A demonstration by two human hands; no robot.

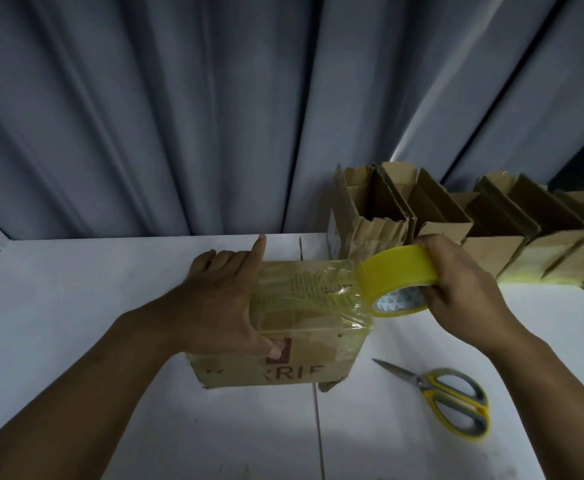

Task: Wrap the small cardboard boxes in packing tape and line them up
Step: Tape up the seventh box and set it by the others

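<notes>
The cardboard box (301,323) is clamped mid-surface by the left hand (221,303), thumb on its front face and fingers laid over the top. The tape roll (398,282) is gripped by the right hand (457,289) at the box's right end, its strip apparently joined to the wrap. If tension is lost, the tape could be creased or stuck to itself. Swing room is narrowed by the lined-up boxes (491,244) behind and the scissors (446,400) in front; open surface (76,306) is left leftward.
</notes>
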